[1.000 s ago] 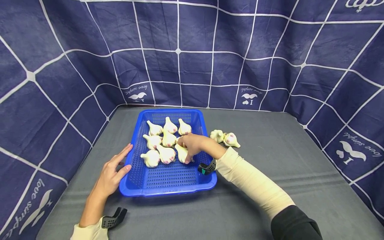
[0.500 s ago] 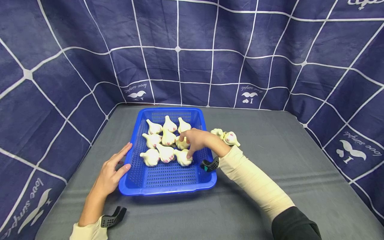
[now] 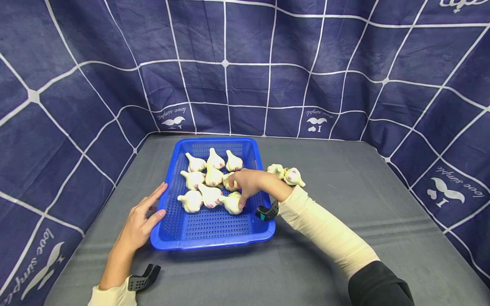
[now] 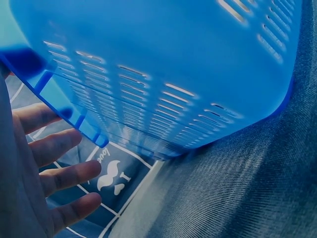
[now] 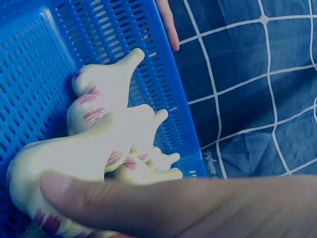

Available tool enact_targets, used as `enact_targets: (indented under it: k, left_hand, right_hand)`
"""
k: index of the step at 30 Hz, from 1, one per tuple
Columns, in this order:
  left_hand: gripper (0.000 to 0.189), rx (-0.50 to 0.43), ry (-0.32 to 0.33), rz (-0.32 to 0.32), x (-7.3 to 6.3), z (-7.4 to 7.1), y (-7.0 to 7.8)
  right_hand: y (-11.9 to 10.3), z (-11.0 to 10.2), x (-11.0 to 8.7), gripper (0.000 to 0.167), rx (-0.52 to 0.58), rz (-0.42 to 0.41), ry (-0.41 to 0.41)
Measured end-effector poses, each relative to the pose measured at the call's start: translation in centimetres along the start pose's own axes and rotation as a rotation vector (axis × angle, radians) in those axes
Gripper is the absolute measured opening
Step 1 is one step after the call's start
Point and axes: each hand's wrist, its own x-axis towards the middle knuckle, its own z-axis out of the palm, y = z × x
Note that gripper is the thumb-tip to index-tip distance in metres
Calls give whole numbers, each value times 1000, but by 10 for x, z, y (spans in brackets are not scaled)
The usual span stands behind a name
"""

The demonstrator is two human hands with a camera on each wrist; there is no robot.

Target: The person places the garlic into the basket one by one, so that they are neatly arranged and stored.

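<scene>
Inside the blue plastic basket (image 3: 212, 244) lie several white garlic bulbs with pink marks, in rows. My right hand (image 3: 249, 182) arches over the basket's right side. Its thumb (image 5: 94, 198) lies straight against the front-right garlic bulb (image 3: 231, 203), whose stem points left. The fingers of that hand reach over the garlic bulb behind it (image 3: 229, 182), partly hiding it. At the basket's left rim my left hand (image 3: 139, 221) rests with thumb and fingertips touching the edge. In the left wrist view its fingers (image 4: 74, 168) are spread beside the basket's slotted wall.
Two more garlic bulbs (image 3: 294, 177) (image 3: 275, 171) lie on the grey cloth (image 3: 344, 204) to the right of the basket, beyond my right forearm. A dark blue curtain with white lines (image 3: 249, 85) hangs behind and along both sides.
The front-right garlic bulb has turned so its stem points left and shifted slightly toward the front. My right fingers have loosened from around it, while my left hand has stayed at the rim.
</scene>
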Motion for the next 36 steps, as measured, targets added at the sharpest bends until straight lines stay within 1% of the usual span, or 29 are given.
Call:
enact_targets:
  k: [4, 6, 9, 14, 20, 27, 30, 36]
  left_hand:
    - [60, 1, -3, -2, 1, 0, 1]
    - [60, 3, -4, -2, 1, 0, 1]
    - [60, 4, -2, -8, 1, 0, 1]
    - [60, -5, 8, -19, 1, 0, 3]
    - [61, -6, 4, -21, 0, -1, 4]
    - [61, -8, -3, -15, 0, 0, 4]
    - [61, -11, 2, -4, -1, 1, 3]
    - [61, -11, 17, 2, -1, 2, 2]
  right_hand:
    - [1, 1, 0, 58, -15, 24, 54]
    - [2, 1, -1, 57, -14, 22, 74]
    - [3, 0, -3, 58, -8, 21, 81]
    - [4, -9, -11, 56, 19, -11, 81]
    - [11, -19, -20, 52, 55, -74, 133]
    - [26, -18, -32, 51, 171, -155, 213]
    - [35, -16, -39, 48, 235, -192, 272]
    - [51, -9, -50, 36, 370, -246, 418]
